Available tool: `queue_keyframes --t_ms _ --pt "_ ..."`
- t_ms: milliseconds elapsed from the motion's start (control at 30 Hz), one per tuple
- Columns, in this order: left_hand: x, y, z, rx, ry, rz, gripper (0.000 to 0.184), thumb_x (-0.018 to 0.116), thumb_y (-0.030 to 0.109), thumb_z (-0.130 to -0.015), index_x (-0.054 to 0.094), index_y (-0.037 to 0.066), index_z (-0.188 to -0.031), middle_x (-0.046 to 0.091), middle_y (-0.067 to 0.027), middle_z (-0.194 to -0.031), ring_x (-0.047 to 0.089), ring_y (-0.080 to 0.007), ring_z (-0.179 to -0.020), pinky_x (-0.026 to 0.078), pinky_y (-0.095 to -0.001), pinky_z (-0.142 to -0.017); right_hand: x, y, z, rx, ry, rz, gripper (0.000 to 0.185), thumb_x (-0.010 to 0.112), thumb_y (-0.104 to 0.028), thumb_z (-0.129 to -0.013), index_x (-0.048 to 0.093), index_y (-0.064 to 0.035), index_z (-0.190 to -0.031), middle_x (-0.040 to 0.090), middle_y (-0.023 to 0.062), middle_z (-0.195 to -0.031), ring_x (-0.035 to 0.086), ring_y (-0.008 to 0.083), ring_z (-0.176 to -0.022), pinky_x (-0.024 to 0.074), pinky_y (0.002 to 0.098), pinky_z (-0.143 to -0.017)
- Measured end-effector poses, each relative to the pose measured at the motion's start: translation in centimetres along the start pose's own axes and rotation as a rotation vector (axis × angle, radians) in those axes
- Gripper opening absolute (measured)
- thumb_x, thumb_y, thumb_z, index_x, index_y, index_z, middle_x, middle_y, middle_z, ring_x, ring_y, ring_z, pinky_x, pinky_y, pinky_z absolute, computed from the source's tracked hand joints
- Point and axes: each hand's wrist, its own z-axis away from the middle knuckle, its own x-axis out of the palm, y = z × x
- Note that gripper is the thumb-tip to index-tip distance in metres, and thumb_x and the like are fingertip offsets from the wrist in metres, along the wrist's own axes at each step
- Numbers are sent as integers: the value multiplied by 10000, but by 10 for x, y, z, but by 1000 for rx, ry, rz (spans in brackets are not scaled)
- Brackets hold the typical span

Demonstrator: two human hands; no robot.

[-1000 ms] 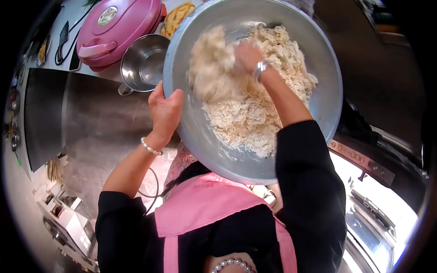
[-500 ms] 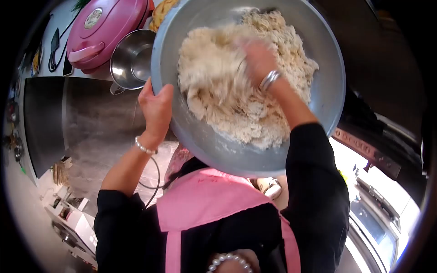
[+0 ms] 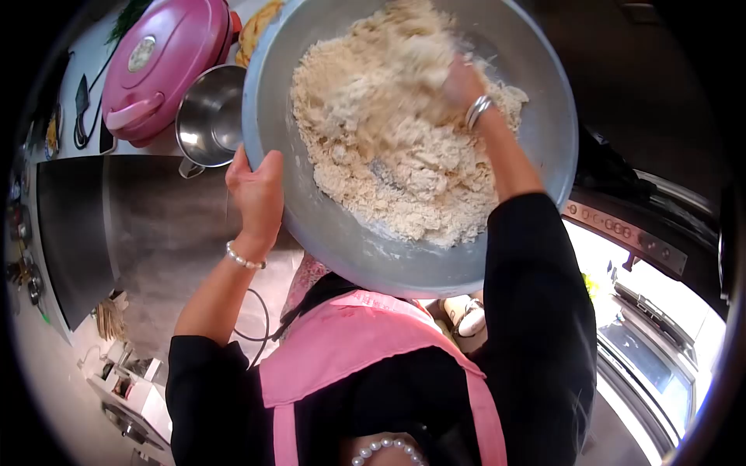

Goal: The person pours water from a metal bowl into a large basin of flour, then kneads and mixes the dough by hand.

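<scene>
A large grey metal bowl (image 3: pixel 373 268) is tilted in front of my body. Crumbly, shaggy dough (image 3: pixel 412 171) covers much of its inside. My left hand (image 3: pixel 258 190) grips the bowl's left rim, thumb up and fingers wrapped round the edge. Inside the bowl, at the upper right of the dough, is my right hand (image 3: pixel 464 85), with a silver bracelet at its wrist. Motion blurs it and the dough beside it, and its fingers cannot be made out.
Left of the bowl stands a steel pot (image 3: pixel 211 116), beside a pink lidded appliance (image 3: pixel 167 58). A flatbread (image 3: pixel 256 31) lies behind the bowl's rim. A dark knife-like tool (image 3: pixel 81 101) is on the counter's left part. An oven control panel (image 3: pixel 622 231) is at the right.
My right hand has moved right across the dough, and the mass has shifted and spread within the bowl. The bowl sits slightly further left in view, with my left hand still on its rim.
</scene>
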Motion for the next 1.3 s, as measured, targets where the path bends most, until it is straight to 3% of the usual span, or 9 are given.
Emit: queue_keyframes --t_ms 200,433,533,633,833,900,1100,1233,1300 --pt "-1 3 2 -106 -22 72 32 504 26 -724 494 -5 -727 429 47 -636 350 -43 -592 311 -211 -509 -32 -37 165 -395 -160 289 368 498 -31 -709 537 -20 -1075 561 132 -1091 487 287 -1083 411 368 -916" --pt "1 -5 0 -12 27 -56 37 496 22 -720 501 -9 -741 432 43 -631 349 -44 -594 309 -217 -511 35 -23 128 -854 107 96 541 585 -26 -706 514 -288 -1174 528 62 -1176 472 295 -1093 229 560 -1040" --pt "1 6 2 -44 6 -92 50 490 32 -726 497 -15 -745 433 40 -627 348 -47 -590 311 -223 -512 -1 -36 55 -356 -24 297 446 666 -18 -649 551 -101 -1072 581 77 -981 504 211 -947 419 319 -872" --pt "-3 -3 0 -38 -18 -36 61 490 43 -733 497 -16 -747 435 43 -627 343 -50 -584 315 -232 -513 -29 52 21 -296 262 205 560 701 -161 -702 492 -25 -1202 552 143 -1152 528 248 -1066 427 364 -909" --pt "-1 -2 3 85 -5 -20 64 522 47 -748 544 -4 -781 477 39 -637 405 -47 -621 372 -229 -558 -35 159 105 74 -124 -101 627 593 -247 -815 312 -52 -1340 552 157 -1170 527 264 -1081 425 327 -885" --pt "3 -14 1 25 -14 220 57 539 32 -753 565 9 -799 495 32 -644 436 -40 -647 393 -218 -579 -45 127 157 -167 -266 -157 542 508 -293 -887 320 -59 -1338 540 135 -1187 525 222 -1090 468 340 -825" --pt "6 -28 1 183 -91 245 72 556 28 -757 508 51 -708 404 107 -619 352 6 -576 300 -188 -478 -18 40 227 625 -450 -1404 460 358 -273 -945 314 7 -1308 443 144 -1281 502 223 -1122 428 368 -932" --pt "22 -32 -1 273 62 353 100 527 52 -754 576 6 -829 554 10 -649 509 -93 -604 425 -268 -552 44 52 193 -766 144 73 421 399 -230 -910 412 -22 -1276 507 170 -1224 489 241 -1143 425 389 -927" --pt "25 -24 0 228 69 418 135 530 45 -750 578 -3 -866 566 1 -668 512 -92 -612 432 -266 -564 49 7 152 -736 121 20 451 502 -163 -849 426 -12 -1267 521 184 -1208 492 244 -1134 456 374 -882"
